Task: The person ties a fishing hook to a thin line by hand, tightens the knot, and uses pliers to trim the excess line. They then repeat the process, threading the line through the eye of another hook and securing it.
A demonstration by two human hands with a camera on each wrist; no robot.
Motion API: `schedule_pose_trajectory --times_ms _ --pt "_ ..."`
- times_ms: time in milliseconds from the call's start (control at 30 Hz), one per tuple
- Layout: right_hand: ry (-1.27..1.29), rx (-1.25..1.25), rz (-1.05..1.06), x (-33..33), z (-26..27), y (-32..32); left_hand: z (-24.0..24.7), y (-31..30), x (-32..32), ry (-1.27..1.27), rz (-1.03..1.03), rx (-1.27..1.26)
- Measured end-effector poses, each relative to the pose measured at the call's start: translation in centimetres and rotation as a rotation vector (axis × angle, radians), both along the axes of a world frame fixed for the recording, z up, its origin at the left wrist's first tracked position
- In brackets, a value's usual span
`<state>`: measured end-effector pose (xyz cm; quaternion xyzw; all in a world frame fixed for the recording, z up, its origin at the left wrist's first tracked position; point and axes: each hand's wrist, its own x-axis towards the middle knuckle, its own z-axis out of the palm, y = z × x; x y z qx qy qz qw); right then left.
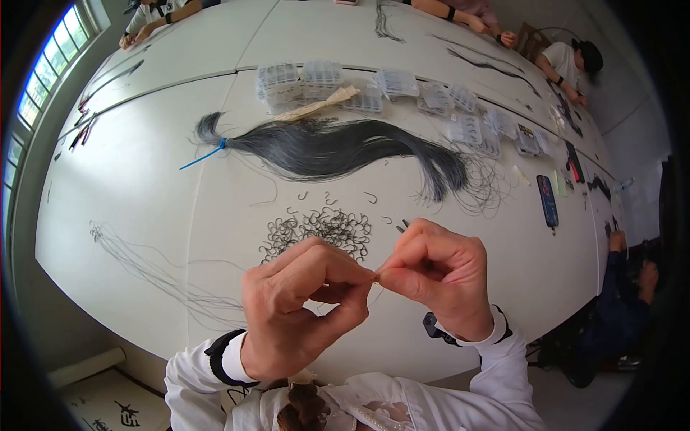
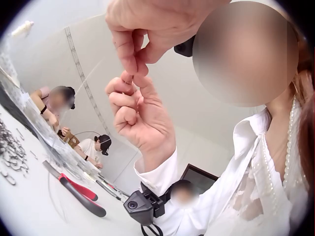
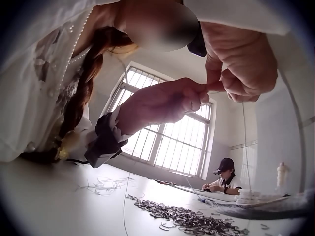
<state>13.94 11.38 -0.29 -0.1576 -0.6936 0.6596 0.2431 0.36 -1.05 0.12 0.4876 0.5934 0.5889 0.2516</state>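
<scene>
Both hands meet fingertip to fingertip above the table's near side. My left hand (image 1: 305,305) pinches a tiny curved piece that looks like a fish hook, mostly hidden by the fingers. Beside it, the thumb and forefinger of my right hand (image 1: 442,273) pinch at the same spot. A thin fishing line (image 3: 245,142) hangs down from the right hand in the right wrist view. Just beyond the hands lies a pile of fish hooks (image 1: 323,230), a few scattered apart. Red-and-black pliers (image 2: 78,189) lie near the pile in the left wrist view.
A dark grey hank of line (image 1: 323,147), bound with a blue tie (image 1: 223,143), stretches across the table. Behind it stand clear plastic boxes (image 1: 277,80). Loose lines with hooks (image 1: 147,262) lie left, and a phone (image 1: 548,202) right. Several people sit around the tables.
</scene>
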Motion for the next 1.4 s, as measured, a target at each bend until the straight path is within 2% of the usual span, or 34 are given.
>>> schedule_pose_trajectory --times_ms 167,233,367,433,567,633,667,733,767,867,1000,1067,1200,1300,1400 --pt "0.035 -0.171 0.051 -0.3 -0.3 -0.6 0.3 -0.2 -0.3 -0.240 0.060 0.002" --pt "-0.016 -0.286 0.101 -0.3 -0.7 -0.6 0.3 -0.2 -0.2 -0.253 0.076 0.007" --pt "0.014 -0.201 0.120 -0.8 -1.5 -1.2 0.4 -0.2 -0.1 -0.317 0.117 0.026" --pt "-0.009 -0.295 0.076 -0.9 -1.4 -1.6 0.2 -0.2 -0.2 -0.306 0.126 0.028" --pt "0.047 -0.228 -0.071 -0.9 -1.5 -2.5 0.1 -0.1 -0.2 -0.252 0.165 0.030" --pt "0.084 0.579 -0.120 -0.6 -1.8 -2.2 0.0 -0.1 -0.2 -0.211 0.181 0.039" --pt "0.083 0.579 -0.119 -0.6 -1.7 -2.2 -0.1 -0.1 -0.2 -0.166 0.195 0.047" --pt "0.175 1.021 -0.152 -0.5 -1.7 -2.3 -0.3 0.0 -0.3 -0.135 0.182 0.071" --pt "0.175 1.022 -0.150 -0.4 -1.9 -2.3 -0.4 0.0 -0.3 -0.102 0.168 0.094" --pt "0.230 1.508 -0.250 -0.1 -2.4 -2.2 -0.2 0.1 -0.3 -0.046 0.190 0.077" --pt "0.173 1.596 -0.312 0.6 -1.3 -2.9 -0.5 0.4 -0.3 0.104 0.174 0.050" --pt "0.288 1.656 -0.422 0.6 -1.1 -2.3 -0.8 0.6 -0.4 0.209 0.118 0.051" --pt "0.137 1.668 -0.349 1.4 0.5 -1.7 -0.4 0.4 -0.3 0.312 0.041 0.002" --pt "0.265 1.614 -0.464 0.4 0.4 -0.7 -0.3 0.3 -0.3 0.362 -0.016 0.011" --pt "0.220 1.615 -0.364 0.9 0.9 0.3 0.0 0.2 -0.3 0.327 -0.059 -0.015"
